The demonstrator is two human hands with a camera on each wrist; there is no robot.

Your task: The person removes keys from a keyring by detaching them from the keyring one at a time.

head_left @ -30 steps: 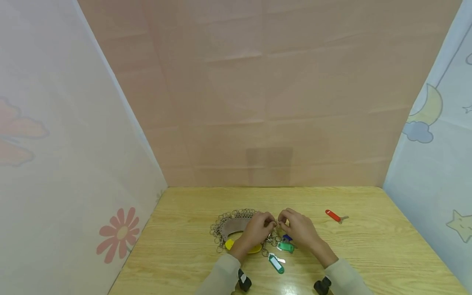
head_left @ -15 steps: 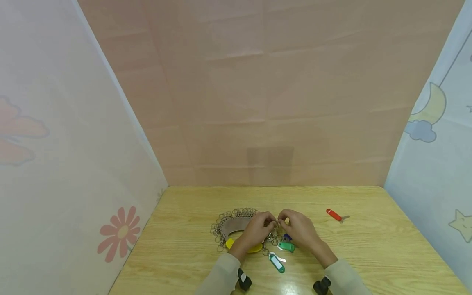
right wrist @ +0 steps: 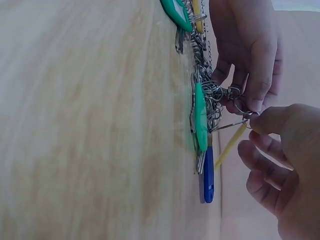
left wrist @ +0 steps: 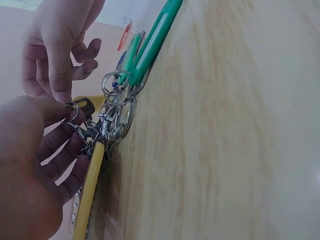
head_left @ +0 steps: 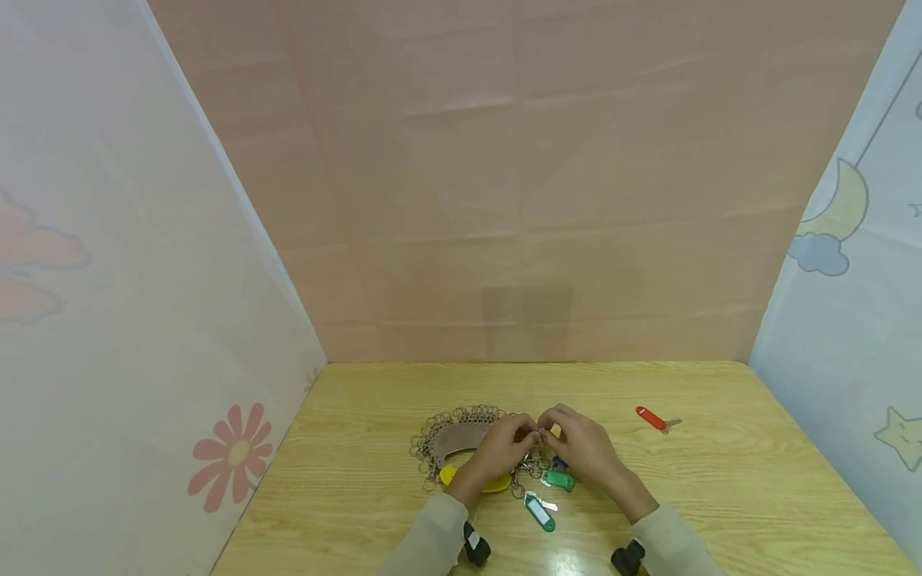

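Observation:
In the head view, my left hand [head_left: 503,446] and right hand [head_left: 582,442] meet fingertip to fingertip over the right end of a grey curved band [head_left: 461,438] fringed with metal rings and clasps. My left thumb and finger pinch a split ring [right wrist: 237,104] joined to a clasp. Facing it, my right thumb and index finger pinch a small ring at the head of a key [left wrist: 89,107]. From there hangs a yellow key tag [right wrist: 231,146]. Fingertips partly hide where the two rings meet. Beneath my left wrist lies a yellow oval piece [head_left: 499,485].
Green key tags with keys lie near the hands, one [head_left: 558,481] beside my right wrist, another [head_left: 540,512] closer to me. A blue tag [head_left: 559,463] is partly behind the right hand. A red-tagged key [head_left: 651,418] lies farther right on the wooden table [head_left: 735,480].
My right hand has shifted slightly left, bringing its fingertips closer to the left hand's. The left hand stays nearly still, and the tags on the table keep their places.

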